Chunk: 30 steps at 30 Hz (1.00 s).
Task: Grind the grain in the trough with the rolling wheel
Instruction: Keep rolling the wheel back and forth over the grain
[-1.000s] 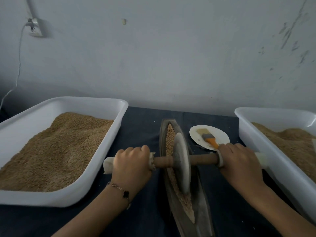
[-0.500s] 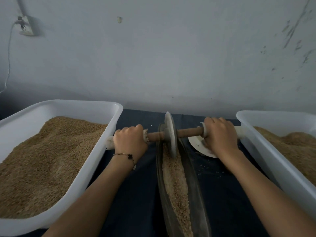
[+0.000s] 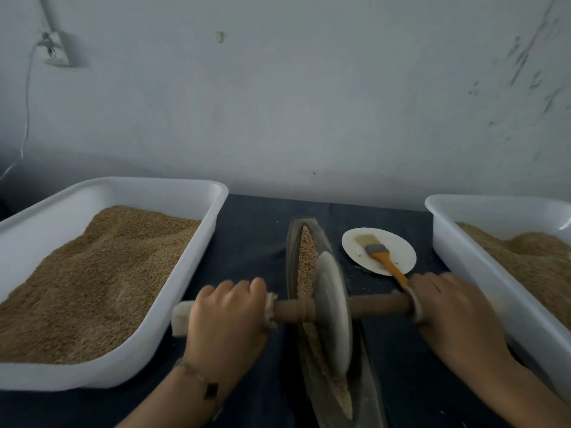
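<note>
Wooden axle (image 3: 378,305) gripped at both ends, left hand (image 3: 227,315) and right hand (image 3: 451,313) curled round it; rolling wheel (image 3: 332,313) between them, standing in the grain (image 3: 307,254) mid-trough (image 3: 369,393).

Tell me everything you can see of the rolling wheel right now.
The rolling wheel is a pale, stone-like disc standing on edge in the narrow dark trough, on the grain. A brown wooden axle runs through its centre, with pale wrapping at both ends. The left hand and right hand each grip one end.
</note>
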Available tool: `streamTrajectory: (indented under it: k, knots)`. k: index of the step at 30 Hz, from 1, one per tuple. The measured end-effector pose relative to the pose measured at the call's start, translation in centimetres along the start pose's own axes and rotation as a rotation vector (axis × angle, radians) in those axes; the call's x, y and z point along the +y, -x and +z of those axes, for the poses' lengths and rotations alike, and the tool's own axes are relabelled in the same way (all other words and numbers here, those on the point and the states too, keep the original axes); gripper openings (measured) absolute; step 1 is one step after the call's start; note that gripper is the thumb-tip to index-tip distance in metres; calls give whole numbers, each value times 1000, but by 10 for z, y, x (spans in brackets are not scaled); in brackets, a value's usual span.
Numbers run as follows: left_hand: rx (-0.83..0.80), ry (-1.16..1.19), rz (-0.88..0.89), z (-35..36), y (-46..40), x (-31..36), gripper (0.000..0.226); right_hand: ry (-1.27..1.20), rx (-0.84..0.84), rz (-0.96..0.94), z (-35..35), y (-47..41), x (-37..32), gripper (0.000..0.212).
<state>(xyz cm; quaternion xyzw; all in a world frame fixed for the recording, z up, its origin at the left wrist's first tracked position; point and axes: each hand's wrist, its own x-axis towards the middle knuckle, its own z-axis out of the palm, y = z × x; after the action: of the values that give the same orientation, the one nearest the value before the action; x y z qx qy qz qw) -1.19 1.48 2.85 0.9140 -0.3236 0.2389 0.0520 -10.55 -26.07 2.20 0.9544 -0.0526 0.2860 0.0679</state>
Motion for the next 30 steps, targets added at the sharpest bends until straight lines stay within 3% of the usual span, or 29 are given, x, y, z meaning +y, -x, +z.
streamTrajectory:
  k: [4, 9, 14, 18, 21, 30]
  knots:
    - [26, 18, 26, -4, 19, -1, 47, -13, 21, -77, -19, 11, -1, 48]
    - [18, 54, -7, 17, -4, -7, 52, -2, 22, -40, 2, -11, -2, 43]
    - [-75, -52, -167, 41, -52, -20, 23, 80, -52, 53, 39, -64, 3, 25]
    - [-163, 37, -276, 48, -101, -31, 18, 139, -66, 109, 55, -112, 6, 13]
    - [-208, 25, -317, 49, -120, -37, 20, 141, -76, 118, 57, -130, 6, 19]
    - [-170, -107, -204, 46, -98, -27, 24, 129, -93, 154, 56, -93, 4, 10]
